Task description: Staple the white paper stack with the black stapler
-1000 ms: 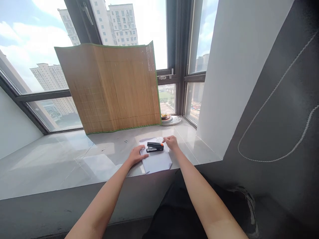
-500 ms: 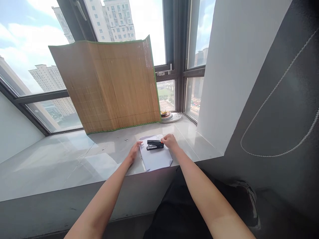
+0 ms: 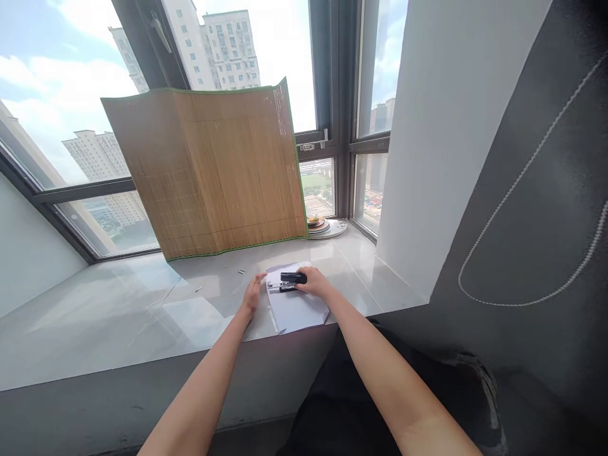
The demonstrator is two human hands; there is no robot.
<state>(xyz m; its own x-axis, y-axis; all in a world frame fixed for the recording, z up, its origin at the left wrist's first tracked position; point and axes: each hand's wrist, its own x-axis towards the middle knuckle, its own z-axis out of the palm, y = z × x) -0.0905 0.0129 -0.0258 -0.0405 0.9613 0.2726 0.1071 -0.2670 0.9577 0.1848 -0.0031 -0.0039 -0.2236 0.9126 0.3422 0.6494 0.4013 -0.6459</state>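
Note:
A black stapler [image 3: 293, 277] is over the upper part of a stack of white paper [image 3: 299, 310] on the window sill. Its silver inner part sticks out toward the left. My right hand [image 3: 314, 282] is closed around the stapler's right end. At the paper's upper left edge is my left hand [image 3: 253, 295], its fingers stretched out and holding nothing. Small staple pieces [image 3: 241, 272] lie on the sill to the left of the paper.
A bamboo mat [image 3: 213, 171] with green edging leans against the window behind the sill [image 3: 190, 316]. Stacked plates [image 3: 327, 228] stand in the back corner. A beaded cord [image 3: 517, 304] hangs at the right by the wall.
My right hand has shifted slightly left and wrapped further round the stapler. The silver inner part now sticks out at the left. My left hand has moved slightly left and down. The view has tilted slightly.

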